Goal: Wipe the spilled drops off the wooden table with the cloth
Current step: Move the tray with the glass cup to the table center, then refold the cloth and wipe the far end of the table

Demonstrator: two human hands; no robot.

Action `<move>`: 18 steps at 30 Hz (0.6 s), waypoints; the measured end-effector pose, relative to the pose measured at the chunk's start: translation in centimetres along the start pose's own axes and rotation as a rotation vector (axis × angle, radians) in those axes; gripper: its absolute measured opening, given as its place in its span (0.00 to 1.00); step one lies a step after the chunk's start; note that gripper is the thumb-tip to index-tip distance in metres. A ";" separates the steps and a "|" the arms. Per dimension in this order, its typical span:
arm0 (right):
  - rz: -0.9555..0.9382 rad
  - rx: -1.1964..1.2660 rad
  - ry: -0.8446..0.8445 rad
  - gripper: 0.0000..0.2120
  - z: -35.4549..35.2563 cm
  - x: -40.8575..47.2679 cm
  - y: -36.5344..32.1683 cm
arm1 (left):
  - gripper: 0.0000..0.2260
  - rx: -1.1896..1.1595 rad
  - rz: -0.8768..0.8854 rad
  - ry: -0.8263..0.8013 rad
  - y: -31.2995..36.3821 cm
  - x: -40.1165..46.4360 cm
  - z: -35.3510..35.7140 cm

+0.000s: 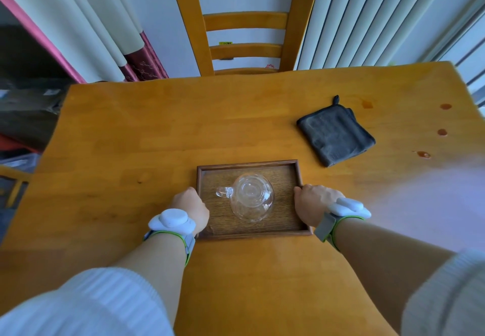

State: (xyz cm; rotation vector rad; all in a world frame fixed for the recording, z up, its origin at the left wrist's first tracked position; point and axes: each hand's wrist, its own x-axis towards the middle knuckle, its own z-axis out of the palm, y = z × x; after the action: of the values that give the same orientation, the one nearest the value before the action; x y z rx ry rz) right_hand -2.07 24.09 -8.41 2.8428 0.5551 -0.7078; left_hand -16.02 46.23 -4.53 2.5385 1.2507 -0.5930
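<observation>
Hands [252,208] gripping tray [246,166], cloth [334,134] untouched.

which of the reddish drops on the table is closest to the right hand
The lowest reddish-brown drop, just right of the folded dark grey cloth. The other three lie farther up the wooden table from the right hand.

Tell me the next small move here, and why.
Probably let the right hand leave the tray and reach for the cloth. Both hands grip the tray's sides, the cloth lies folded and untouched, and reddish drops sit on the table just right of it.
</observation>
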 end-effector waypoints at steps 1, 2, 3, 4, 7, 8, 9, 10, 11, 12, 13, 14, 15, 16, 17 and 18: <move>0.018 0.038 0.014 0.27 -0.3 -0.4 0.2 | 0.10 0.007 0.007 0.010 -0.1 -0.2 -0.2; 0.043 0.069 0.036 0.28 -0.9 -0.9 0.4 | 0.12 0.009 0.018 0.031 -0.1 -0.4 -0.6; 0.059 0.080 0.051 0.28 -1.2 -1.1 0.4 | 0.13 0.018 0.026 0.054 -0.1 -0.3 -0.8; 0.070 0.074 0.081 0.27 -1.8 -1.6 0.5 | 0.14 0.026 0.037 0.077 0.1 -0.3 -1.3; 0.090 0.058 0.143 0.23 -3.6 -4.3 1.5 | 0.15 0.048 0.097 0.130 0.9 -1.2 -3.3; 0.078 0.064 0.162 0.21 -3.9 -4.6 1.7 | 0.15 0.051 0.109 0.141 1.3 -1.1 -3.8; 0.083 0.069 0.180 0.20 -4.2 -5.5 2.3 | 0.15 0.048 0.128 0.151 2.1 -1.5 -4.4; 0.072 0.067 0.188 0.19 -4.3 -5.8 2.4 | 0.15 0.043 0.133 0.155 2.6 -1.5 -4.9; 0.071 0.072 0.198 0.19 -4.2 -6.5 3.0 | 0.16 0.040 0.148 0.150 3.3 -2.0 -5.4; 0.067 0.080 0.217 0.18 -4.3 -7.3 3.7 | 0.16 0.035 0.169 0.157 4.0 -2.7 -5.9; 0.053 0.083 0.238 0.18 -4.4 -7.8 4.5 | 0.16 0.031 0.188 0.167 4.7 -3.3 -6.5; 0.044 0.082 0.247 0.19 -4.5 -8.2 5.2 | 0.16 0.027 0.198 0.174 5.4 -4.0 -7.0; 0.040 0.091 0.247 0.19 -4.7 -8.7 6.2 | 0.16 0.013 0.206 0.182 6.3 -4.9 -7.4; 0.029 0.101 0.247 0.20 -5.0 -9.2 7.5 | 0.16 0.001 0.210 0.193 7.6 -6.1 -7.9; 0.017 0.111 0.233 0.20 -5.0 -9.1 7.7 | 0.17 -0.015 0.212 0.189 8.1 -6.4 -8.1; 0.001 0.125 0.228 0.21 -5.2 -9.3 8.6 | 0.17 -0.040 0.222 0.195 9.3 -7.2 -8.2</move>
State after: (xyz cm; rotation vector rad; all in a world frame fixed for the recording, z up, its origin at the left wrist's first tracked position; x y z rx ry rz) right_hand -4.11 14.48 1.12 3.0630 0.5585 -0.4336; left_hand -10.55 38.83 6.48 2.7042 1.0051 -0.2756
